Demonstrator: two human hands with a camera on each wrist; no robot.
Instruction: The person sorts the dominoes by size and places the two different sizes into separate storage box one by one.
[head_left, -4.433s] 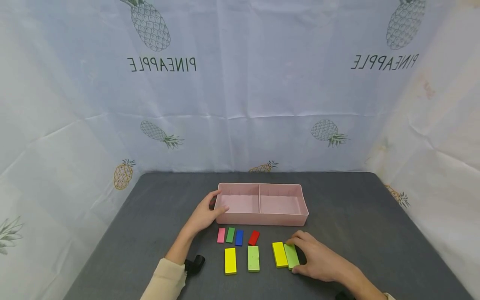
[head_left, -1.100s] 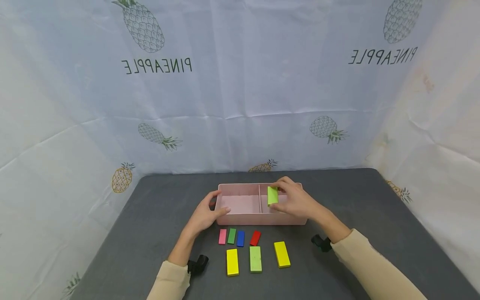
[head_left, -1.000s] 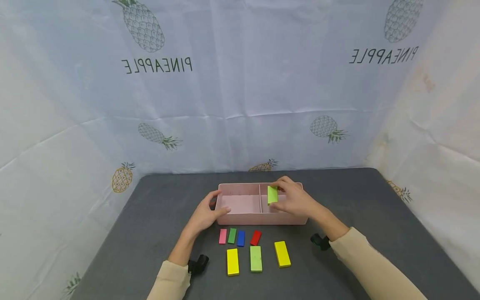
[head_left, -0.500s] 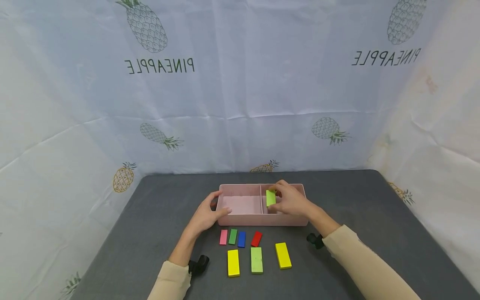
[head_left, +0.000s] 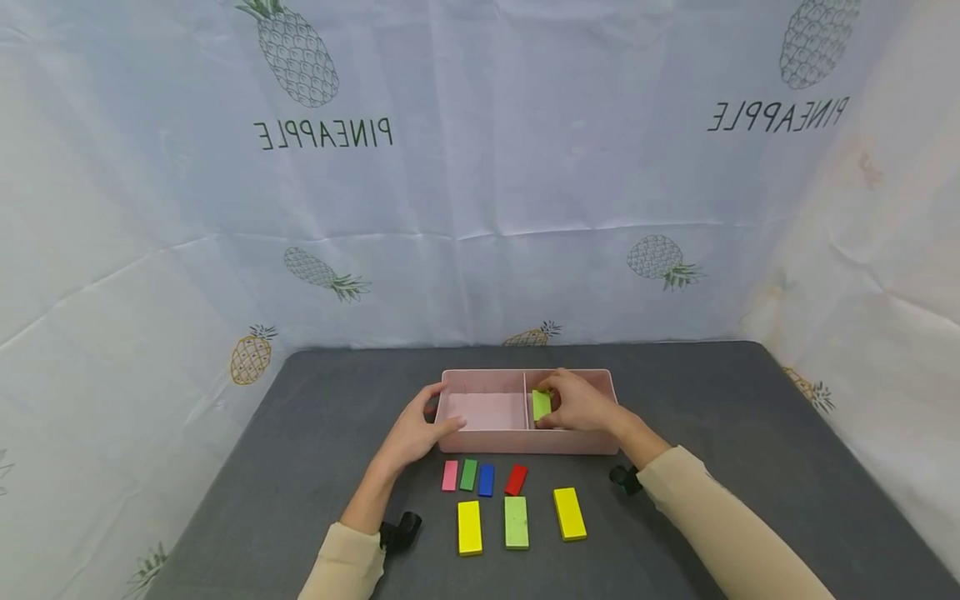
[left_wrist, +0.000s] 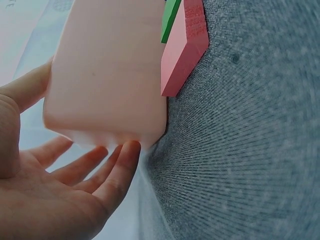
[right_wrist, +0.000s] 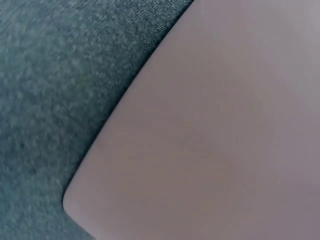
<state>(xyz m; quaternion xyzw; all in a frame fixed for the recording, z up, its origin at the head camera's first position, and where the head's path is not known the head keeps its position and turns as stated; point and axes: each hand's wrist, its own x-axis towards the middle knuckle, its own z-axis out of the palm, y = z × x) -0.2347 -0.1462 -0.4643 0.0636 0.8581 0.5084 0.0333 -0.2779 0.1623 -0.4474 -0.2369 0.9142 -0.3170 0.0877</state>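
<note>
A pink box (head_left: 480,442) with a divider stands on the dark table. My left hand (head_left: 414,429) holds its left end, thumb on the front rim and fingers at the end wall. In the left wrist view, fingertips (left_wrist: 131,148) touch that end wall. My right hand (head_left: 581,402) reaches into the right compartment and pinches a light green block (head_left: 541,406) upright, close to the divider. Whether the block touches the floor of the box is hidden. The right wrist view shows just the box's outer wall (right_wrist: 200,130) and table cloth, with no hand.
In front of the box lie small pink (head_left: 450,476), green (head_left: 468,475), blue (head_left: 486,481) and red (head_left: 516,480) blocks. Nearer are larger yellow (head_left: 469,528), light green (head_left: 516,523) and yellow (head_left: 570,514) blocks. Pineapple-print cloth (head_left: 480,167) surrounds the table.
My right hand has taken the rightmost light green block from the table, carried it over the right compartment, and lowered it inside. The left hand has stayed on the box.
</note>
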